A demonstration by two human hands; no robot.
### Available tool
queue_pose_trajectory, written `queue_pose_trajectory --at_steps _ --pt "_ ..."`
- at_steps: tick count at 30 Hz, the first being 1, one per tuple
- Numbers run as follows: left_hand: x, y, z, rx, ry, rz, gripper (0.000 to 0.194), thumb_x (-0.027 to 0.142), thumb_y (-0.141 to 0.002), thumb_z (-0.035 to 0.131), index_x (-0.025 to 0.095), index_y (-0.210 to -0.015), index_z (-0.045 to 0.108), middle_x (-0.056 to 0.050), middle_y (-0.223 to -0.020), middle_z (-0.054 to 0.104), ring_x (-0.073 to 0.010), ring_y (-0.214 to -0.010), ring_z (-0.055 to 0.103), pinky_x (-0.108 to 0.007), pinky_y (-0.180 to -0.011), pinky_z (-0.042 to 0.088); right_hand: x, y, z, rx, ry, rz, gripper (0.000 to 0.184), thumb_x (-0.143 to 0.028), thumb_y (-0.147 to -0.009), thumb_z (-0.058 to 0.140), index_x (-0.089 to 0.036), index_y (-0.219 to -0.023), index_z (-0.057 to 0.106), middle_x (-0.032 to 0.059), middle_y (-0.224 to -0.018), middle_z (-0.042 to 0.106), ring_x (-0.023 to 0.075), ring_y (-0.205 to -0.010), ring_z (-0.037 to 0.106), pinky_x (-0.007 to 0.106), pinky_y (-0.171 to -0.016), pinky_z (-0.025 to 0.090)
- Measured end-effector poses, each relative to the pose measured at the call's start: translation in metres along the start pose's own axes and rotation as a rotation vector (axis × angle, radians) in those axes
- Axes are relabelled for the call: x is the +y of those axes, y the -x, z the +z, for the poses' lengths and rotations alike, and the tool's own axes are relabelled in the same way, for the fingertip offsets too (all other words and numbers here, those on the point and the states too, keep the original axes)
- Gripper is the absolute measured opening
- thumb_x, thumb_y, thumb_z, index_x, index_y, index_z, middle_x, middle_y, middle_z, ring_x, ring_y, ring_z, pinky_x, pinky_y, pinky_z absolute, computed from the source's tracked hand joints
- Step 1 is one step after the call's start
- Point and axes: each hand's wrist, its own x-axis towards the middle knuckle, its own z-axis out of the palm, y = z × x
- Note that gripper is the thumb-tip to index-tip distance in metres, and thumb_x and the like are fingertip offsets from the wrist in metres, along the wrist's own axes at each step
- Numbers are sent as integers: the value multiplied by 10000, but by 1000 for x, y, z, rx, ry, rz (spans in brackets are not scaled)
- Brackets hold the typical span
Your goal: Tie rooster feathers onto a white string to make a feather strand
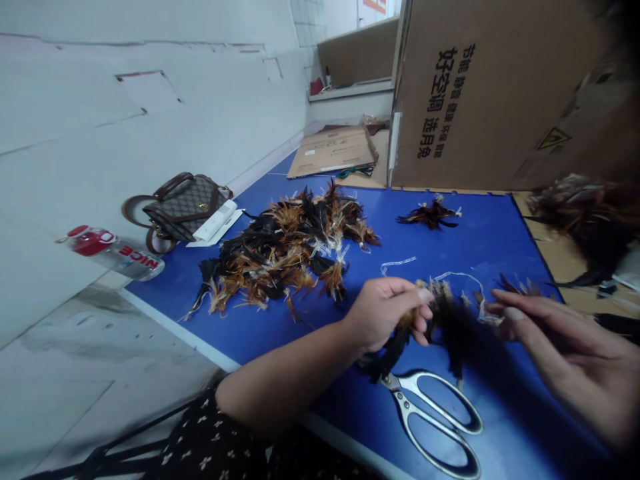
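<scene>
so the left hand (pixel 390 313) has its fingers (pixel 417 303) pinched on a bunch of dark and brown feathers (pixel 443 313), which hangs below the fingertips over the blue tabletop (pixel 480 247). right hand (pixel 565 347) is off to the other side, thumb and fingers nearly together at the end of a thin white string (pixel 467 275). scissors (pixel 435 417) lie just below the bunch, and a big feather pile (pixel 285 247) sits past the left hand
</scene>
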Motion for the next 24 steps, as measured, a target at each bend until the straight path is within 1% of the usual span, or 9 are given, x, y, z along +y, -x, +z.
queue_pose_trajectory --at_steps 2,5,7,9,13,17,19,22,24 --pt "14 -4 -9 81 6 81 550 543 -712 1025 110 -883 734 -32 -742 704 -107 -547 593 -236 -442 484 11 -18 -9 36 56 14 257 -544 -1066 744 -399 -1235 871 25 -1223 871 300 -1062 829 450 -979 653" --pt "27 -7 -18 147 16 124 475 460 -749 1013 111 -879 718 -24 -736 690 -61 -528 515 -182 -428 293 29 -52 -6 -137 150 -89 350 -586 -1064 690 -307 -1163 876 58 -1128 864 239 -896 809 364 -775 626" --pt "28 -8 -19 156 24 130 461 443 -763 1008 108 -882 716 -15 -724 673 -41 -522 465 -182 -451 236 41 -74 7 -269 273 -152 418 -574 -1068 617 -255 -1128 879 96 -1143 842 244 -934 797 376 -863 617" --pt "23 -8 -18 150 18 129 482 470 -763 1008 101 -893 727 -9 -710 660 -33 -517 432 -189 -467 216 53 -91 27 -307 338 -133 405 -508 -1062 601 -238 -1151 889 117 -1144 823 258 -937 770 403 -905 595" --pt "13 -10 -16 136 -8 129 562 552 -729 1015 90 -905 748 -11 -701 655 -31 -514 413 -203 -478 215 66 -106 59 -393 399 -82 349 -405 -1000 631 -279 -1173 906 107 -1183 793 269 -953 747 404 -863 565" --pt "9 -13 -18 142 1 126 579 568 -710 1023 92 -886 745 -23 -711 659 -39 -534 428 -213 -492 215 65 -108 58 -358 372 12 295 -449 -984 629 -249 -967 845 110 -1155 803 235 -824 717 374 -730 526" --pt "9 -14 -19 155 7 128 584 569 -702 1028 91 -877 741 -25 -714 657 -40 -538 430 -216 -495 216 59 -107 49 -328 306 61 340 -528 -991 626 -238 -1000 803 113 -1006 817 218 -676 683 359 -623 500" --pt "7 -14 -18 179 27 147 600 577 -701 1027 88 -904 746 -22 -716 658 -41 -540 428 -215 -498 226 43 -101 36 -323 159 133 514 -709 -1036 560 -236 -1126 740 37 -675 741 202 -430 576 332 -452 430" --pt "7 -13 -15 186 43 170 599 575 -704 1026 92 -921 746 -21 -723 664 -41 -543 425 -214 -502 233 28 -95 34 -333 63 123 585 -787 -1061 506 -242 -1129 708 18 -658 735 202 -428 602 322 -444 455"
